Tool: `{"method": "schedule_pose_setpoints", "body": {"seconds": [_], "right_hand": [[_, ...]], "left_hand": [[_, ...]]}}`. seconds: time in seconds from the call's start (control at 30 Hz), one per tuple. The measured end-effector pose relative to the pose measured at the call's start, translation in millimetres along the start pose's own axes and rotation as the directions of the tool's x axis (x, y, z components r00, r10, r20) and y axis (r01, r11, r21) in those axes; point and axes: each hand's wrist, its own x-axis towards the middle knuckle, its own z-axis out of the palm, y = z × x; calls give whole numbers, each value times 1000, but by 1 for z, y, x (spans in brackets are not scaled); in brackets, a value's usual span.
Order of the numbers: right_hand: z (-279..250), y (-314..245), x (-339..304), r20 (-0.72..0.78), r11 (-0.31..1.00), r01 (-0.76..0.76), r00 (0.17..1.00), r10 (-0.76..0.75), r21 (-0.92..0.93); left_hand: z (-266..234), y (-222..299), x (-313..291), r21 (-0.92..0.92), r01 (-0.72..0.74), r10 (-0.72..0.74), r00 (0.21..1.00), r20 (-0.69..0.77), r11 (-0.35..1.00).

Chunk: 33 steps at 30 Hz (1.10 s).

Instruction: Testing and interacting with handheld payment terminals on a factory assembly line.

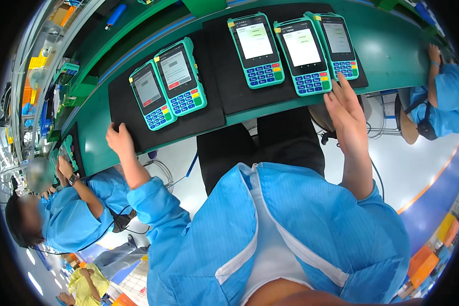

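Two teal card payment terminals lie side by side on the left black mat (132,76): an outer terminal (152,94) with a dim grey screen, and an inner terminal (181,76) with a red button on its lit screen. On the right mat (217,51) are three more: a separate terminal (256,50), a middle terminal (302,56) and a right-hand terminal (336,46) with a dimmer screen. My right hand (348,109) is open, fingers stretched up to the lower ends of the middle and right-hand terminals. My left hand (120,140), loosely bent and holding nothing, is beside the left mat's near corner.
The green bench (392,61) runs across in front of me, with a green rail (153,25) behind the mats. A co-worker (81,209) at left handles another terminal; a second person (438,102) sits at right. Cables (160,171) hang below the bench.
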Motion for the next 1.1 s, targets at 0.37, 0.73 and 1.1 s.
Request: {"method": "schedule_pose_setpoints", "body": {"seconds": [0.37, 0.73, 1.1], "right_hand": [[19, 24, 13, 85, 661, 260, 955, -285, -704], [56, 6, 16, 304, 391, 525, 811, -500, -756], [197, 62, 134, 533, -89, 627, 569, -626, -774]], "left_hand": [[2, -5, 34, 251, 61, -95, 987, 126, 966], [16, -14, 40, 218, 47, -67, 994, 83, 975], [17, 24, 17, 9, -197, 194, 972, 134, 980]]}}
